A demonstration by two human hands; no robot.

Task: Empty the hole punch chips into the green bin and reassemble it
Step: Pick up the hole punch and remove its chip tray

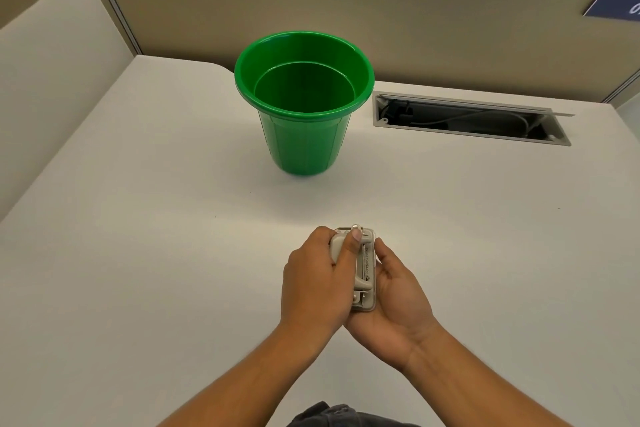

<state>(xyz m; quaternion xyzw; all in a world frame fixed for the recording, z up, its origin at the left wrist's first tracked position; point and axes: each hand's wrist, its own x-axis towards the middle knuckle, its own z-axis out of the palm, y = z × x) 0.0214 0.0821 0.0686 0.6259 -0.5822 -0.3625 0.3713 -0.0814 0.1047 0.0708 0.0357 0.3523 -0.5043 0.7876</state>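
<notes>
Both hands, left hand (313, 274) and right hand (394, 291), clamp fingers around the grey hole punch (358, 267), seemingly to free its chip tray, short of the green bin (304, 97).

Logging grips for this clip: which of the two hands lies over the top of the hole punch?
The left hand, thumb over the hole punch; the right hand cradles it from beneath.

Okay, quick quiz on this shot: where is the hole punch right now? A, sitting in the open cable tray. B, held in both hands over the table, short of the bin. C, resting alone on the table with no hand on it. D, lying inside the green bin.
B: the left hand and right hand clasp the hole punch between them, nearer the camera than the bin.
</notes>
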